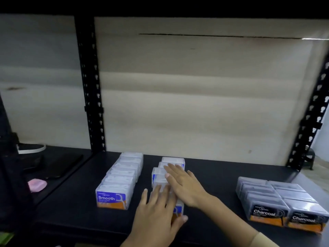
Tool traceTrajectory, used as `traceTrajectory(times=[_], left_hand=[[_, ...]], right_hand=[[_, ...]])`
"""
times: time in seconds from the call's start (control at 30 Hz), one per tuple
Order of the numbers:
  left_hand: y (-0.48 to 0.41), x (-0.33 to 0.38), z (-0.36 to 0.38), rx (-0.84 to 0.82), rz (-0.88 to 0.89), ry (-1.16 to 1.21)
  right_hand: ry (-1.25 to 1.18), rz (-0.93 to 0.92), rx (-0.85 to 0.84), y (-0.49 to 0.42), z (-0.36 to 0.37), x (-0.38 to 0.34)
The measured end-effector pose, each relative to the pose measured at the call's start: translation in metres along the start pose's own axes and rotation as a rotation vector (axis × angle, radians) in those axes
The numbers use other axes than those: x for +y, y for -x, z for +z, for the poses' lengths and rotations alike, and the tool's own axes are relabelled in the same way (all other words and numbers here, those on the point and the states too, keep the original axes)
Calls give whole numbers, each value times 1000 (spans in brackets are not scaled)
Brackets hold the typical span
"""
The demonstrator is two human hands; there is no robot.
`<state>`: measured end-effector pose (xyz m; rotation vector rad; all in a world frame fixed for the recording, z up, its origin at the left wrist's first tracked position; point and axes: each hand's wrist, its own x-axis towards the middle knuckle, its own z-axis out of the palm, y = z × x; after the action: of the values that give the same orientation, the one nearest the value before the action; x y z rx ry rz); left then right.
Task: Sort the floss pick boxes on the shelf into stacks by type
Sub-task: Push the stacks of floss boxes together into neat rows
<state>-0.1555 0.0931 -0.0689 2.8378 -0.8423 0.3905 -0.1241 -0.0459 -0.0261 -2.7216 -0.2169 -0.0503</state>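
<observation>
On the dark shelf (213,175), a row of several clear "Smooth" floss pick boxes (119,180) with blue and orange labels runs front to back at the left. A second, uneven row of the same blue-labelled boxes (171,162) lies in the middle. My left hand (156,216) lies flat over that row's front box, thumb along its right side. My right hand (183,184) rests with straight fingers on top of the boxes further back. Dark "Charcoal" boxes (279,202) sit in two rows at the right.
Black perforated shelf uprights stand at the back left (90,86) and at the right (309,113). A pink object (36,184) and a flat black item (58,166) lie on the neighbouring shelf to the left. A pale wall closes the back.
</observation>
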Motion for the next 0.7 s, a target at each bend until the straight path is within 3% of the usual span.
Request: traceTrajectory(times=[0.4, 0.7], left_hand=[[11, -33, 2, 109, 69, -140], [14, -58, 3, 142, -5, -221]], right_hand=[[230, -16, -139, -31, 6, 8], [419, -120, -105, -21, -1, 17]])
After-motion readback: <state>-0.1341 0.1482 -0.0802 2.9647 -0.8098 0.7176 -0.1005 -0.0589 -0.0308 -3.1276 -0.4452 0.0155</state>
